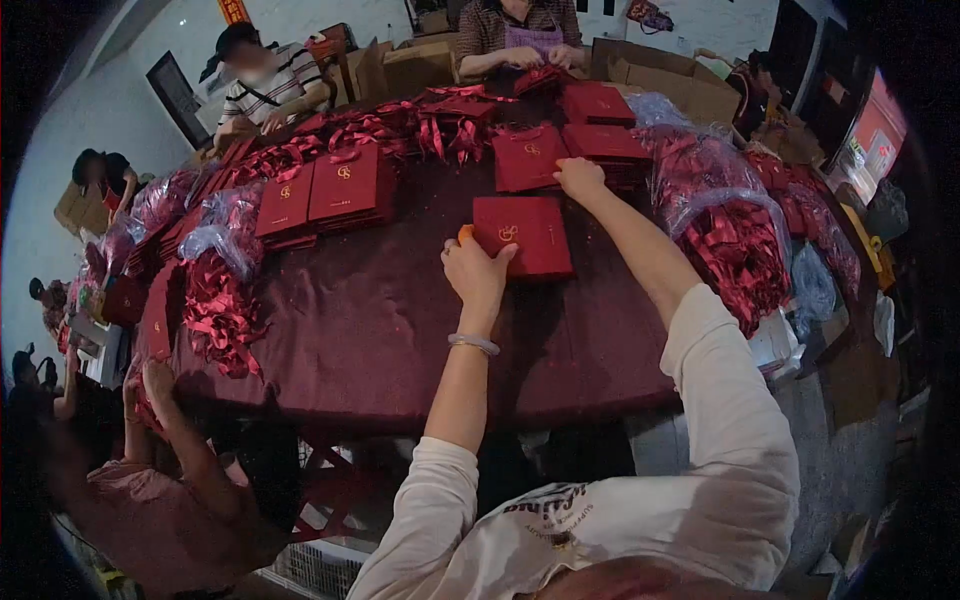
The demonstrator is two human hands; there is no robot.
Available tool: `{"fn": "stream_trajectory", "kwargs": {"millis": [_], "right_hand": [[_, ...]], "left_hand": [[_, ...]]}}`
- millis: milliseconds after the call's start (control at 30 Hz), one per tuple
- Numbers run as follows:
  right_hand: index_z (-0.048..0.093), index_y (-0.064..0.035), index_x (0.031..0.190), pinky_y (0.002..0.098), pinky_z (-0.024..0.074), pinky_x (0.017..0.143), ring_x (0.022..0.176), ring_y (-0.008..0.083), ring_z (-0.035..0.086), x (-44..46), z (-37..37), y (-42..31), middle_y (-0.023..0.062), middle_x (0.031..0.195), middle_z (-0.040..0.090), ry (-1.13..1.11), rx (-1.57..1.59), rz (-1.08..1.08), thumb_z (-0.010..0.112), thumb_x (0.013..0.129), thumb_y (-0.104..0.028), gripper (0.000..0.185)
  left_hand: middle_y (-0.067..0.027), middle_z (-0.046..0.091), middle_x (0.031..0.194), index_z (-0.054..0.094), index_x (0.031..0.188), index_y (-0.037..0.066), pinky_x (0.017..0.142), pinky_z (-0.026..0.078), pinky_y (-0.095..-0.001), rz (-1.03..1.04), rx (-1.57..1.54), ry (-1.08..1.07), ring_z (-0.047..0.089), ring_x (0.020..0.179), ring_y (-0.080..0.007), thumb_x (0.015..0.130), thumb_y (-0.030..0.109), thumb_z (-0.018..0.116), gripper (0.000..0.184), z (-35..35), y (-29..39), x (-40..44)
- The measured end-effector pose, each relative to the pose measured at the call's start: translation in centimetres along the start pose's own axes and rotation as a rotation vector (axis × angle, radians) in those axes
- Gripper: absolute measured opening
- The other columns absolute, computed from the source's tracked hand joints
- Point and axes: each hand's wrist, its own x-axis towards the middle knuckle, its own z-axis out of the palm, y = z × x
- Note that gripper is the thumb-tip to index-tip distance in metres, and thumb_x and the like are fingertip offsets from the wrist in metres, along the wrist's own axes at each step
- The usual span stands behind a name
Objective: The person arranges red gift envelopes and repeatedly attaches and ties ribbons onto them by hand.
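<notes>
A red card stack with gold print (530, 240) lies on the dark red tablecloth (350, 340) in front of me. My left hand (475, 262) rests against its left side, thumb on the top face, with orange covers on a fingertip. Farther off, my right hand (580, 176) touches the right edge of another red stack (526, 160), its fingers bent together at that edge. Beyond it, more red stacks (604, 142) lie partly behind one another. Two further gold-printed stacks (345, 185) are on the left part of the table.
Plastic bags of red ribbons stand at right (735, 250) and left (215, 300). Loose ribboned pieces (455, 125) lie at the far side. Co-workers sit across (520, 40), at the far left (265, 85) and at the near left (170, 480). Cardboard boxes (655, 80) stand behind.
</notes>
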Motion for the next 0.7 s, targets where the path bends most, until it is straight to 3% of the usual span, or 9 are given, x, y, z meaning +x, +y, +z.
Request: {"fn": "stream_trajectory", "kwargs": {"millis": [233, 267, 300, 400, 433, 500, 533, 600, 700], "right_hand": [[0.059, -0.0163, 0.108, 0.043, 0.05, 0.061, 0.074, 0.0305, 0.062, -12.1, -9.8, -4.1, 0.0084, 0.082, 0.063, 0.372, 0.355, -0.037, 0.054, 0.085, -0.033, 0.029], [0.062, -0.0169, 0.104, 0.0393, 0.0479, 0.057, 0.069, 0.0278, 0.06, -15.2, -10.8, -4.6, 0.0071, 0.078, 0.06, 0.415, 0.392, -0.103, 0.057, 0.083, -0.031, 0.026], [0.064, -0.0175, 0.101, 0.0355, 0.0458, 0.053, 0.064, 0.0252, 0.059, -18.6, -11.8, -4.9, 0.0057, 0.075, 0.058, 0.458, 0.426, -0.161, 0.06, 0.082, -0.03, 0.023], [0.065, -0.016, 0.09, 0.0335, 0.0472, 0.053, 0.068, 0.0207, 0.057, -26.5, -13.7, -4.1, 0.0023, 0.078, 0.055, 0.404, 0.46, -0.298, 0.063, 0.079, -0.028, 0.017], [0.066, -0.0153, 0.089, 0.0327, 0.0474, 0.053, 0.069, 0.0197, 0.057, -28.2, -13.7, -3.1, 0.0013, 0.079, 0.055, 0.388, 0.438, -0.315, 0.063, 0.079, -0.028, 0.016], [0.066, -0.0146, 0.087, 0.031, 0.0478, 0.055, 0.071, 0.0183, 0.056, -30.8, -13.5, -0.4, -0.0003, 0.08, 0.055, 0.361, 0.408, -0.303, 0.066, 0.077, -0.026, 0.016], [0.066, -0.0148, 0.088, 0.0306, 0.048, 0.056, 0.072, 0.0186, 0.057, -31.6, -13.5, 1.2, -0.0001, 0.08, 0.055, 0.38, 0.389, -0.285, 0.066, 0.076, -0.026, 0.016], [0.067, -0.0148, 0.09, 0.0312, 0.0481, 0.059, 0.074, 0.0202, 0.057, -33.4, -13.7, 4.4, 0.0014, 0.08, 0.055, 0.338, 0.393, -0.202, 0.066, 0.076, -0.025, 0.017], [0.066, -0.0138, 0.091, 0.0343, 0.0475, 0.064, 0.077, 0.024, 0.057, -35.8, -13.4, 9.3, 0.0045, 0.082, 0.057, 0.329, 0.359, -0.071, 0.065, 0.077, -0.022, 0.017]], "left_hand": [[-0.0148, 0.063, 0.097, 0.059, 0.109, 0.007, 0.076, 0.047, -0.038, -0.054, -0.349, 0.072, 0.06, 0.088, -0.0299, 0.065, 0.036, 0.077, 0.055, -1.2, -0.2, 0.6], [-0.0147, 0.064, 0.095, 0.06, 0.107, 0.003, 0.075, 0.048, -0.0363, -0.088, -0.391, 0.025, 0.062, 0.083, -0.0264, 0.067, 0.035, 0.077, 0.054, -2.0, 0.0, 0.9], [-0.0144, 0.062, 0.085, 0.06, 0.103, 0.003, 0.071, 0.047, -0.0377, 0.035, -0.554, 0.189, 0.06, 0.078, -0.0301, 0.068, 0.035, 0.075, 0.049, 0.0, -1.5, 1.3], [-0.0135, 0.063, 0.091, 0.059, 0.103, -0.002, 0.077, 0.046, -0.0334, -0.004, -0.711, 0.205, 0.06, 0.084, -0.0225, 0.072, 0.027, 0.075, 0.045, -2.3, 0.0, 0.7], [-0.0133, 0.062, 0.093, 0.058, 0.101, -0.006, 0.078, 0.046, -0.0323, 0.068, -0.652, 0.355, 0.059, 0.085, -0.0195, 0.074, 0.023, 0.074, 0.043, -3.1, 1.2, 0.4], [-0.0123, 0.061, 0.095, 0.057, 0.102, -0.007, 0.078, 0.046, -0.0291, 0.071, -0.949, 0.257, 0.057, 0.085, -0.0166, 0.076, 0.019, 0.073, 0.04, -5.3, 3.1, -1.2], [-0.0089, 0.06, 0.096, 0.055, 0.104, -0.006, 0.077, 0.045, -0.0253, 0.109, -0.641, 0.315, 0.056, 0.084, -0.0129, 0.078, 0.013, 0.071, 0.036, -6.1, 3.2, -1.8], [-0.0073, 0.06, 0.094, 0.055, 0.104, -0.005, 0.076, 0.044, -0.0231, 0.041, -1.026, 0.042, 0.055, 0.082, -0.0115, 0.078, 0.009, 0.07, 0.034, -8.3, 4.2, -4.9], [-0.0066, 0.061, 0.09, 0.057, 0.102, -0.006, 0.073, 0.044, -0.023, -0.039, -0.979, -0.066, 0.055, 0.08, -0.0117, 0.077, 0.01, 0.072, 0.033, -9.4, 2.8, -9.8]]}}
